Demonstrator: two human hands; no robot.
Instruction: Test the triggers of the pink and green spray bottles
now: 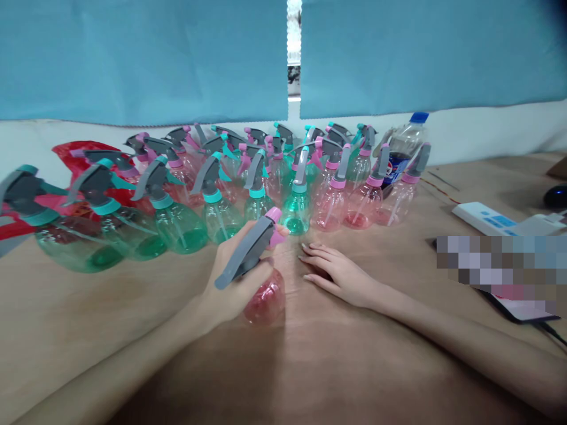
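Note:
My left hand (pixel 237 277) is wrapped round the neck of a pink spray bottle (pixel 266 298) with a grey and pink trigger head. The bottle is upright or nearly so, and its neck is hidden by my fingers. To its right, my right hand (pixel 339 274) rests on the table with its fingers stretched out, holding nothing. Just beyond both hands stands a row of spray bottles, among them a green one (pixel 296 209) and a pink one (pixel 330 206). More green and pink bottles crowd behind that row.
A large clear bottle (pixel 405 141) with a blue cap stands at the back right. Red plastic (pixel 84 159) lies behind the bottles on the left. A white power strip (pixel 482 218) and a partly blurred flat device (pixel 527 310) are on the right. Blue curtains (pixel 146 59) hang behind.

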